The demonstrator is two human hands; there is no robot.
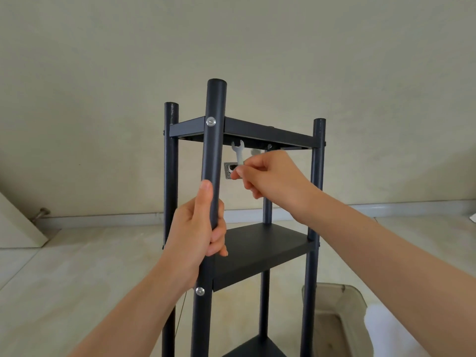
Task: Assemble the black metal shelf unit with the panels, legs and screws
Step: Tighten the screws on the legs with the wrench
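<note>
The black shelf unit [257, 248] stands upright on the floor [77, 266] before a pale wall, with its top panel [247, 131] screwed between the legs. The left hand [198, 233] grips the near leg [212, 150] below that panel, fingers curled round it. The right hand [273, 176] pinches a small white wrench [238, 154] in its fingers just under the top panel, its head pointing up at the underside

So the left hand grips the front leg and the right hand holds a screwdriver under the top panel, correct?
Not quite: the head view shows the right hand holding a small wrench, not a screwdriver. The left hand does grip the front leg, under the top panel.
</note>
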